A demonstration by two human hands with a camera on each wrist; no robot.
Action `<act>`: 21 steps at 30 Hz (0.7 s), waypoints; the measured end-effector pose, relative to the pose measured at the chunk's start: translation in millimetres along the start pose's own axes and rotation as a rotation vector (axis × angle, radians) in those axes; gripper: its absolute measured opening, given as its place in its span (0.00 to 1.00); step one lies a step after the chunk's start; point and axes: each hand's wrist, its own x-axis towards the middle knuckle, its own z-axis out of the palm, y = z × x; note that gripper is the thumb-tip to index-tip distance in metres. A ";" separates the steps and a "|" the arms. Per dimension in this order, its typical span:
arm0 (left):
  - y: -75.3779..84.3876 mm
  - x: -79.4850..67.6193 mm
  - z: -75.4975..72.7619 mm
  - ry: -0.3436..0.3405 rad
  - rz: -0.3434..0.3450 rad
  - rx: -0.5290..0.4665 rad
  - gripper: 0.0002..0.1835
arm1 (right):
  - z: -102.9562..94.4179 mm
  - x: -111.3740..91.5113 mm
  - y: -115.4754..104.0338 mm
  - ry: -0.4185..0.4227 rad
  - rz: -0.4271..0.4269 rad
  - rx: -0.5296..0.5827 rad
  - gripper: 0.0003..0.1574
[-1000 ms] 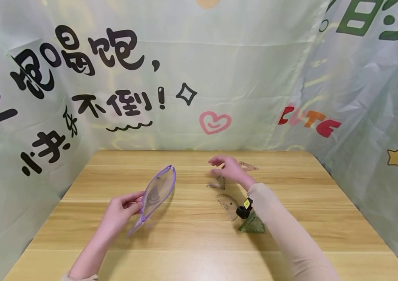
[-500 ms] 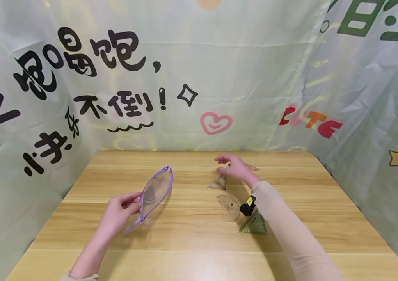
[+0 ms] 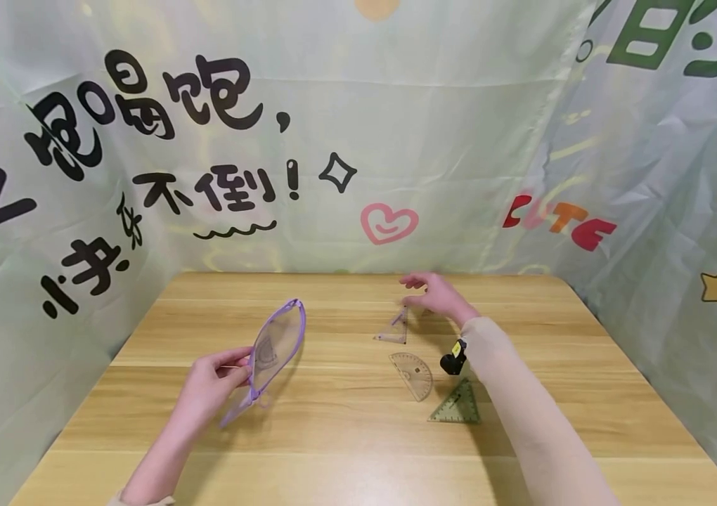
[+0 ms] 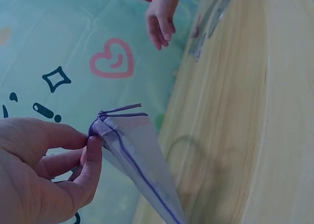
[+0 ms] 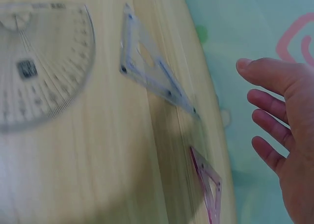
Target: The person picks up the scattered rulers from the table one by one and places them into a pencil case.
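My left hand [image 3: 213, 379] pinches the edge of a purple-trimmed mesh zipper pouch [image 3: 282, 337], held tilted above the table. A dark protractor shape shows through its side. The left wrist view shows thumb and fingertips together at the pouch's corner [image 4: 113, 130], by the zipper end. Over the back of the table, my right hand [image 3: 437, 294] has loosely bent fingers and holds nothing. Below it lie a clear set square [image 5: 147, 74] and a pinkish set square [image 5: 198, 172], the latter mostly hidden by the hand in the head view.
A clear protractor [image 3: 414, 376] and a green set square [image 3: 460, 406] lie right of the middle of the wooden table [image 3: 333, 443]. A printed cloth [image 3: 447, 140] hangs behind the table's back edge and along both sides. A small black camera [image 3: 453, 360] sits at the right wrist.
My right hand has moved right and slightly back, passing over the pinkish set square and uncovering more of the clear one. The pouch in my left hand has drifted slightly left.
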 end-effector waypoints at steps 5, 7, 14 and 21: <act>0.3 -0.1 -0.9 -0.005 0.001 -0.003 0.21 | -6.7 2.2 8.7 -0.020 0.031 -0.010 0.33; 0.7 0.2 -1.0 -0.008 0.001 -0.010 0.21 | -9.0 2.8 12.8 -0.025 0.037 -0.019 0.34; 2.0 1.5 0.0 -0.026 -0.001 -0.043 0.24 | -15.5 3.7 26.0 -0.029 0.047 -0.045 0.36; 1.0 1.7 1.1 -0.031 -0.009 -0.058 0.24 | -18.3 2.9 33.7 -0.045 0.085 -0.034 0.38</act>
